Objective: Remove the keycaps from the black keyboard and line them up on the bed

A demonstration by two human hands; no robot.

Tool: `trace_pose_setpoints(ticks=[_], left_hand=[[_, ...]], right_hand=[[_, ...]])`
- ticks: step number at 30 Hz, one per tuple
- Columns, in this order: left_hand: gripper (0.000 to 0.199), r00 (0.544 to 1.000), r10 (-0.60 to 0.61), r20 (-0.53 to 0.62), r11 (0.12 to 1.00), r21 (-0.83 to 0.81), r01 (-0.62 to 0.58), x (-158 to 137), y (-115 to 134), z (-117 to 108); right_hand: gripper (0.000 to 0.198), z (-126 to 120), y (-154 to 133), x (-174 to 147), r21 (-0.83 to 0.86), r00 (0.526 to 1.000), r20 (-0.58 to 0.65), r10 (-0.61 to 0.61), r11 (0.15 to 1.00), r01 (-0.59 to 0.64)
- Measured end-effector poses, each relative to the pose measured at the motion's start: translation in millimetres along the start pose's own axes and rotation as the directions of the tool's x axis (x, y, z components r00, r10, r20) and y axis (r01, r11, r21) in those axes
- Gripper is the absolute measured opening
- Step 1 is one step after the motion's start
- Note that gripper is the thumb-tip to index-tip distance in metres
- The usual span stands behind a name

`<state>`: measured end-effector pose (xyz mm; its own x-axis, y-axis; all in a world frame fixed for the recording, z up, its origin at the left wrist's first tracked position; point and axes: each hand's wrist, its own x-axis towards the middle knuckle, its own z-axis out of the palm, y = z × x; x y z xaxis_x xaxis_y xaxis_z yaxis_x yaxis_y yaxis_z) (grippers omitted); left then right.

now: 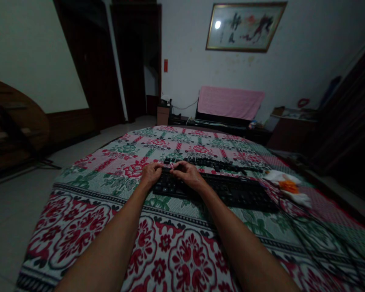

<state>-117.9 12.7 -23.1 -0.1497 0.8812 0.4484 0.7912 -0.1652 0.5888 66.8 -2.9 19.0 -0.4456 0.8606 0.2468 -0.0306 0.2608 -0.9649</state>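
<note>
A black computer keyboard (243, 192) lies on the flower-patterned cover (191, 255) in front of me. My left hand (151, 174) is closed at its upper left corner, with the thumb and fingers around the edge. Over the keyboard's left part, my right hand (187, 174) is bent, its thumb and fingertips drawn together in a pinch. Whatever it pinches is too small and dark to make out. Just behind the keyboard stretches a band of small black pieces (214, 164) that look like loose keycaps.
Right of the keyboard lies a crumpled white and orange packet (288, 186). Black cables (310, 231) trail from there toward the lower right. Beyond the bed are a pink cloth (231, 101) over a dark panel, and a framed picture (246, 26) on the wall.
</note>
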Motion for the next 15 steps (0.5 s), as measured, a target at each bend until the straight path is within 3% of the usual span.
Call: trace_pose_setpoints(ticks=[7,15], left_hand=[[0.028,1.000,0.019,-0.007,1.000,0.002,-0.019,-1.6,-2.2,2.1],[0.027,0.999,0.034,-0.013,0.999,-0.015,-0.034,-1.8,-0.5,1.8]], right_hand=[[0.022,0.9,3.0,7.6,-0.185,0.987,0.119,-0.105,0.975,0.126],[0.020,0.9,-4.4,13.1,-0.487,0.973,0.172,-0.153,0.845,0.219]])
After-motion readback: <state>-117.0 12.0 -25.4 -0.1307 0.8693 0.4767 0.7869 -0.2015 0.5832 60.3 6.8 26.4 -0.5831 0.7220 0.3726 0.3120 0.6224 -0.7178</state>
